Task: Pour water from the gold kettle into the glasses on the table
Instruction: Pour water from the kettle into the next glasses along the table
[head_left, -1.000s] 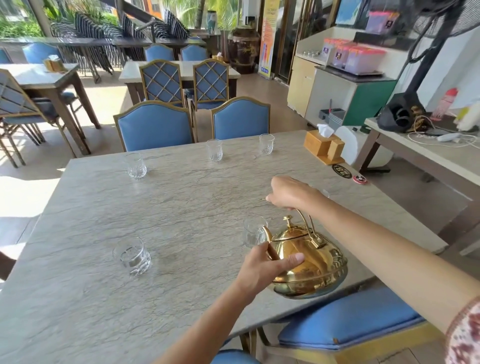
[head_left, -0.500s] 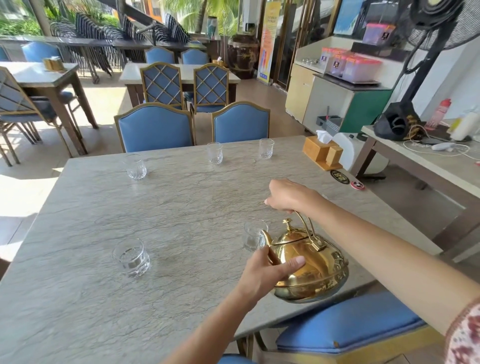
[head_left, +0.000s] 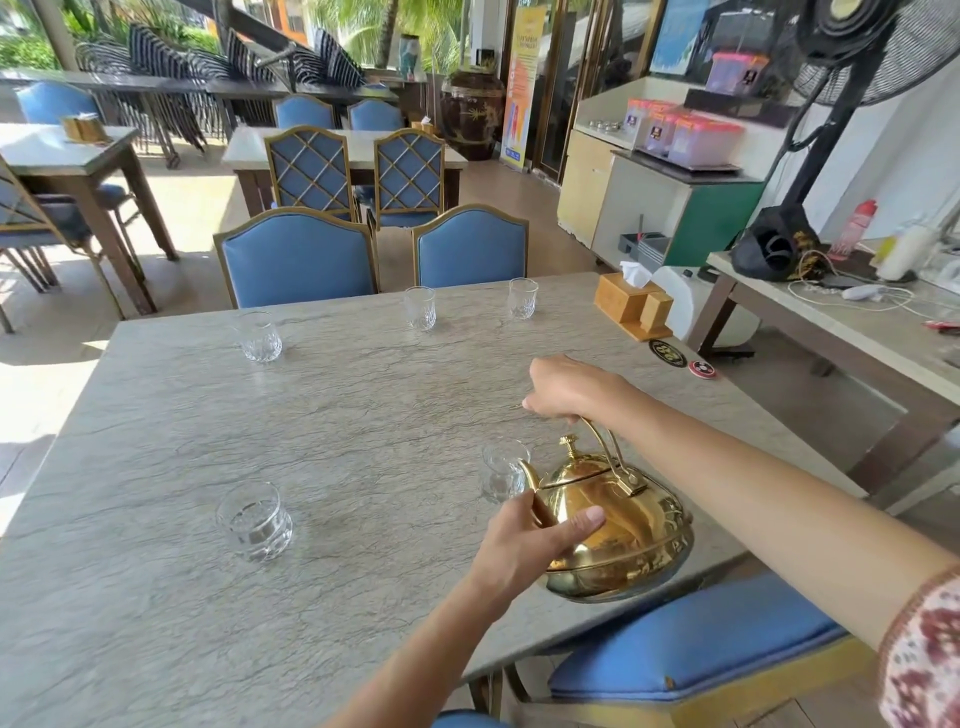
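Note:
A gold kettle (head_left: 623, 540) hangs tilted over the near right part of the grey stone table (head_left: 337, 426), its spout at the rim of a small glass (head_left: 501, 470). My right hand (head_left: 569, 389) is closed on the kettle's handle from above. Against the kettle's front side by the spout presses my left hand (head_left: 524, 545). A wider glass (head_left: 254, 522) holding water stands at the near left. Three more glasses stand along the far edge: left (head_left: 258, 336), middle (head_left: 419, 308), right (head_left: 522, 298).
A wooden tissue box (head_left: 631, 306) and two round coasters (head_left: 667, 353) sit at the table's far right corner. Blue chairs (head_left: 296, 260) line the far side; another blue chair (head_left: 696, 644) is under the kettle at the near right. A side table (head_left: 852, 332) stands to the right.
The kettle has stayed tilted at the small glass with both hands in the same grip. The view has shifted slightly, little else moved.

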